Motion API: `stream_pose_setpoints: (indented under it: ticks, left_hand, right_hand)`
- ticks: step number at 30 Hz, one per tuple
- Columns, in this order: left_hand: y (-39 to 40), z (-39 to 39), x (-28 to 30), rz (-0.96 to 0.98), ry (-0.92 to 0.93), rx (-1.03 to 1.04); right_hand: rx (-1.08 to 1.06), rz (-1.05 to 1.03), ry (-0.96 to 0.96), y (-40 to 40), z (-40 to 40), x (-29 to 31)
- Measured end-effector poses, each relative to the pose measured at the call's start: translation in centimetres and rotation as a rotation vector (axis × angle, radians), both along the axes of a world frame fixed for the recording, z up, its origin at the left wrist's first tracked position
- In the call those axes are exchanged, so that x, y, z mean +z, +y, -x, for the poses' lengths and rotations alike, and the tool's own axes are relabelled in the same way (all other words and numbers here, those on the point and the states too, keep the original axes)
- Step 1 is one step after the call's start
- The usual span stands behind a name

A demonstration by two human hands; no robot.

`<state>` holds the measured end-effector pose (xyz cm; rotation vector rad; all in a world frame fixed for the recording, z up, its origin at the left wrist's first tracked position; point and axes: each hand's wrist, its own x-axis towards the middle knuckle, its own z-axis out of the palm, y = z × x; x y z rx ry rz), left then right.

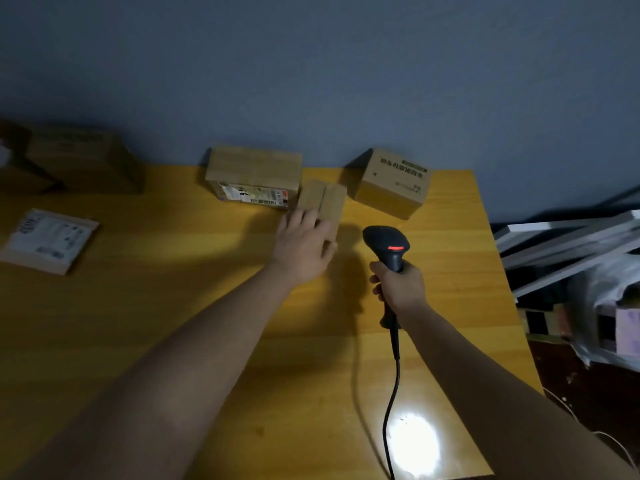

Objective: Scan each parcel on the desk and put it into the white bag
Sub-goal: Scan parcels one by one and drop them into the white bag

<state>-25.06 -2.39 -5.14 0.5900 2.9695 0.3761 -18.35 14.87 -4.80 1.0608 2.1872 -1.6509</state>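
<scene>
Worktop (173, 306) layout, left to right: a large dim carton (83, 161) at the far left edge, a flat mailer (48, 239) with a printed label nearer, a labelled parcel (254, 178) against the wall, a small box (323, 202) and a printed carton (393, 183). Left hand (304, 247) is extended forward, palm down, fingers relaxed and resting on the small box. Right hand (401, 284) has its grip wrapped around the handle of the black scanner (388, 247), held upright, red indicator lit, cable trailing toward the near edge.
</scene>
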Motion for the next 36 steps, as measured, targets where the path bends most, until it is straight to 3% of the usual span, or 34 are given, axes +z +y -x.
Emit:
stream_pose_setpoints:
  ticks: [2,7,14,20,22,25,27,30,33,36]
  left_hand:
    - [0.0,-1.3,0.2,-0.006,0.007,0.119]
    - [0.4,-3.6,-0.2,-0.244,-0.334,0.459]
    - [-6.7,-9.0,1.2,-0.093,-0.503,0.223]
    - [-11.9,-16.2,1.6,0.126,-0.359,0.171]
    - [-13.2,-17.8,1.4,-0.031,-0.484,0.359]
    - [-15.1,-19.3,1.1,-0.592,-0.710,0.746]
    - [-15.8,-19.9,1.5,-0.761,-0.811,0.852]
    - [-17.0,-20.2,2.4,-0.735,-0.882,0.835]
    - [-18.1,-19.8,3.2,-0.579,-1.002,0.677]
    - [-18.2,-20.0,3.6,-0.501,-0.967,0.621]
  right_hand:
    - [0.013,0.004,-0.004,-0.2,-0.4,0.2]
    - [0.053,0.011,-0.020,-0.9,-1.2,1.0]
    - [0.093,0.059,-0.056,-2.3,-5.3,2.1]
    - [0.215,0.054,-0.132,-4.8,-9.7,1.5]
    - [0.250,0.036,-0.145,-5.6,-10.6,1.3]
    - [0.306,0.031,-0.138,-6.7,-11.3,1.6]
    - [0.351,0.022,-0.130,-7.3,-11.6,1.9]
    - [0.395,0.019,-0.123,-8.1,-11.9,2.3]
    - [0.420,0.023,-0.122,-8.9,-12.7,2.4]
    - [0.433,0.043,-0.126,-9.4,-13.6,2.4]
